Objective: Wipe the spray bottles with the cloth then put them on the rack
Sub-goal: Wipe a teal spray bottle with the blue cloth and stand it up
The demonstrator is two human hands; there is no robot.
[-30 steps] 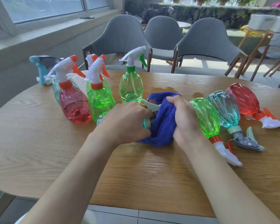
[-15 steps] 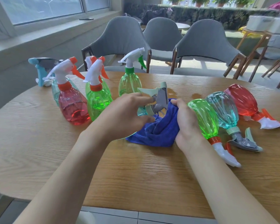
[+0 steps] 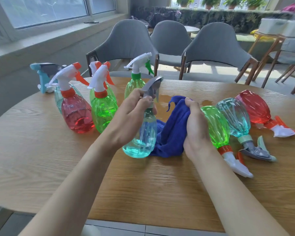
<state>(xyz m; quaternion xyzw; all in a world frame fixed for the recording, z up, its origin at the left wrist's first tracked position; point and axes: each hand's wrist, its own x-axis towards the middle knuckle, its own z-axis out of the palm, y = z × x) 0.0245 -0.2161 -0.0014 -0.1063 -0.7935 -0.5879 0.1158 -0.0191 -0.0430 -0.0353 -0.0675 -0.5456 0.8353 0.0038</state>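
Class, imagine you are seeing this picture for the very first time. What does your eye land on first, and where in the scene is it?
At the centre, the left hand grips an upright teal bottle by its neck, while the right hand clutches a deep blue cloth beside it. To the right, a green bottle, a second teal bottle and a red bottle lie on their sides on the wooden table.

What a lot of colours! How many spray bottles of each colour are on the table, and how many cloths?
Green spray bottles: 4
Teal spray bottles: 3
Red spray bottles: 2
Blue cloth: 1
Total: 10 things, 9 of them bottles
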